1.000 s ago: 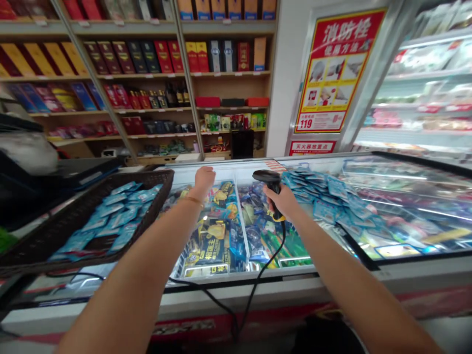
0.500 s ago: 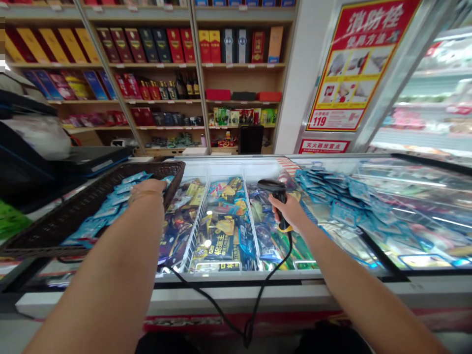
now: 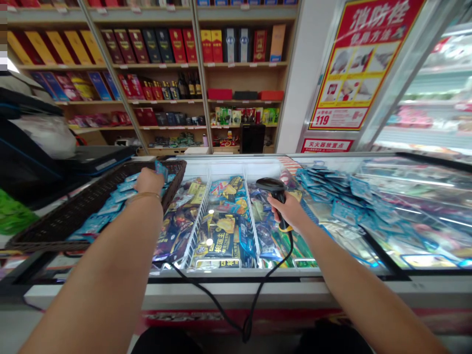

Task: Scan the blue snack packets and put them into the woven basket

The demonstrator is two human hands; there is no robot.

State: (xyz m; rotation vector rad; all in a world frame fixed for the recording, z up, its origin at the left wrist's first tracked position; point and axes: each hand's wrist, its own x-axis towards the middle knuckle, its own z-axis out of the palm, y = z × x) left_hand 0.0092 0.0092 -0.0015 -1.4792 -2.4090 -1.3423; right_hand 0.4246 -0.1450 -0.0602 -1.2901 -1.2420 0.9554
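Observation:
My left hand (image 3: pixel 150 181) is at the far right end of a brown woven basket (image 3: pixel 40 238), closed on a small blue packet (image 3: pixel 161 169) that sticks up past the fingers. More blue packets (image 3: pixel 110 201) lie in a row inside the basket. Over the freezer, my right hand (image 3: pixel 285 209) is wrapped round the handle of a black barcode scanner (image 3: pixel 275 187), its head pointing left. From the scanner's base a black cable (image 3: pixel 254 305) loops down over the freezer's front edge. A heap of similar blue packets (image 3: pixel 339 189) lies on the freezer's glass top to the right.
A chest freezer with white wire dividers (image 3: pixel 199 221) holds bagged ice creams (image 3: pixel 221 231). At the left stands a dark machine (image 3: pixel 33 137) beside a green bag (image 3: pixel 14 214). Shelves of boxes and bottles (image 3: pixel 165 91) line the back, with a red poster (image 3: pixel 346 64) on the right.
My left hand has risen slightly in the basket, and a blue packet now shows upright in its fingers. My right hand keeps the scanner in nearly the same place.

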